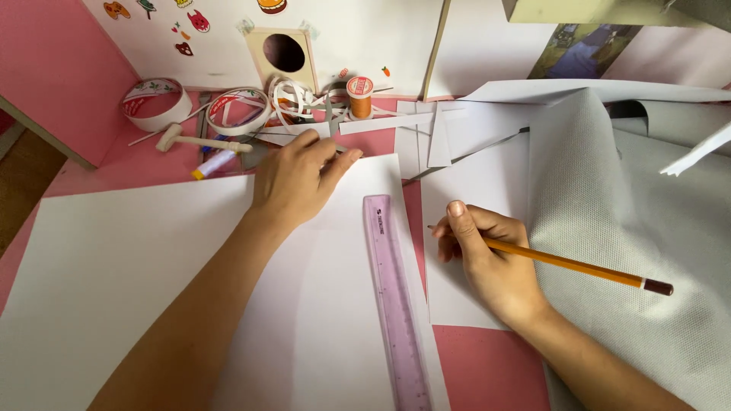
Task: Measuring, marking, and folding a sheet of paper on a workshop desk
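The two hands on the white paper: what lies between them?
In the head view, a translucent purple plastic ruler lies lengthwise on the white paper sheet between the left hand and the right hand, which holds an orange wooden pencil.

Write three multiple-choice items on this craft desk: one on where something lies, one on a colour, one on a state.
1. Where does the ruler lie?
A. on the white paper between the hands
B. on the grey cloth
C. against the tape rolls

2. What colour is the pencil?
A. green
B. orange
C. blue

3. What is the right hand doing?
A. resting flat and empty
B. gripping the pencil
C. lifting the ruler

Answers:
1 A, the ruler sits on the white paper, between the left hand and the right hand.
2 B, its shaft is orange with a dark end.
3 B, the fingers are closed round the pencil, its tip end hidden under the hand over the paper.
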